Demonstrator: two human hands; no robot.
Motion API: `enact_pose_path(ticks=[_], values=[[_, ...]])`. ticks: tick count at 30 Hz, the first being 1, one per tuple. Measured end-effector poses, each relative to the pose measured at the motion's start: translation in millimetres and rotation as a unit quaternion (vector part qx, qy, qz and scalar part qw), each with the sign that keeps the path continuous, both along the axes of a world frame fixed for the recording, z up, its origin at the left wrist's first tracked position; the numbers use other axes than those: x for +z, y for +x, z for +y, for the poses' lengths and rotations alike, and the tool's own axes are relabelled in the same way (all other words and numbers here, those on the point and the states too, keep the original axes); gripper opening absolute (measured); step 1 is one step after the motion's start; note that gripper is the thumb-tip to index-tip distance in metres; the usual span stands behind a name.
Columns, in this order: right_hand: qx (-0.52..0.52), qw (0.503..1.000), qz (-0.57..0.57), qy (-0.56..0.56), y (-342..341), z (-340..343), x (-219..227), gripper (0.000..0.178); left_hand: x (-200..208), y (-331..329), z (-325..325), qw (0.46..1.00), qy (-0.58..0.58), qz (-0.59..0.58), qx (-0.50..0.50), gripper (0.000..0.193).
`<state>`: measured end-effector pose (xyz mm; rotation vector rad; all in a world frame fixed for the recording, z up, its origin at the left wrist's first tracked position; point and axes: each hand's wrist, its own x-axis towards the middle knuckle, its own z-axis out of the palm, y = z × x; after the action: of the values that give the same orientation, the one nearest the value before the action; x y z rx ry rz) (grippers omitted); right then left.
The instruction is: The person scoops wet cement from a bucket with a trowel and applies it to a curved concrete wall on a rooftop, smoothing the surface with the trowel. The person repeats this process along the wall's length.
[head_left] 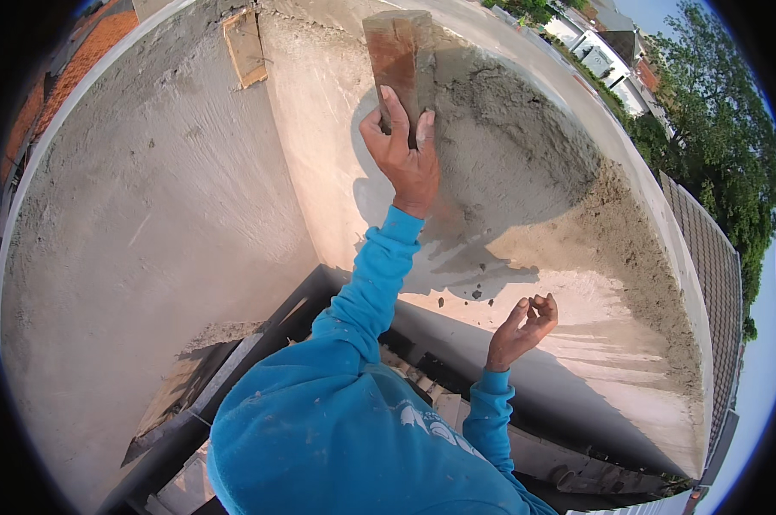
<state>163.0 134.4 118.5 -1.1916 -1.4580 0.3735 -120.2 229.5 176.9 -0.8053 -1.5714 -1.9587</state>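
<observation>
High in the middle, my left hand (401,159) grips a rectangular wooden block (396,56), its face wet and reddish brown. The fingers and thumb clasp the block's lower end. It lies against the upper part of a wall with grey mortar (512,129) spread over it. Lower and to the right, my right hand (523,330) hovers in front of the wall, fingers loosely curled and the thumb apart, with nothing seen in it. Small dark mortar crumbs (478,293) show between the two hands, below the wet patch.
A plastered wall (156,172) meets the worked wall in a corner at left. Near its top sits a small wooden piece (245,49). Dark ledges and boards (208,369) lie below. Beyond the right edge are a tiled roof (701,223) and trees (722,129).
</observation>
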Motion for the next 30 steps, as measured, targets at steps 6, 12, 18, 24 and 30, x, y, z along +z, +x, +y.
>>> enact_pose_path(ticks=[6, 12, 18, 24, 30], values=[[-0.041, 0.994, 0.043, -0.087, 32.1, -2.0, -31.5, 0.039, 24.8, 27.7, -2.7, 0.999, 0.023, 0.046, 0.012, 0.065], [0.007, 0.997, 0.037, -0.07, 24.8, -12.3, -16.1, 0.038, 31.2, 17.2, 8.6, 0.997, 0.064, -0.031, 0.032, 0.063], [-0.044, 0.993, 0.058, -0.097, 31.4, -16.4, -14.5, 0.034, 4.4, 92.7, -3.4, 0.999, 0.023, -0.018, -0.043, 0.066], [-0.04, 0.992, 0.06, -0.105, 59.3, -20.9, -18.9, 0.034, 36.3, 46.0, 13.3, 0.981, 0.096, -0.171, -0.01, 0.064], [-0.009, 0.993, 0.067, -0.096, 46.9, -22.4, -19.7, 0.036, 14.9, 149.3, -2.0, 0.996, 0.043, -0.054, -0.059, 0.06]])
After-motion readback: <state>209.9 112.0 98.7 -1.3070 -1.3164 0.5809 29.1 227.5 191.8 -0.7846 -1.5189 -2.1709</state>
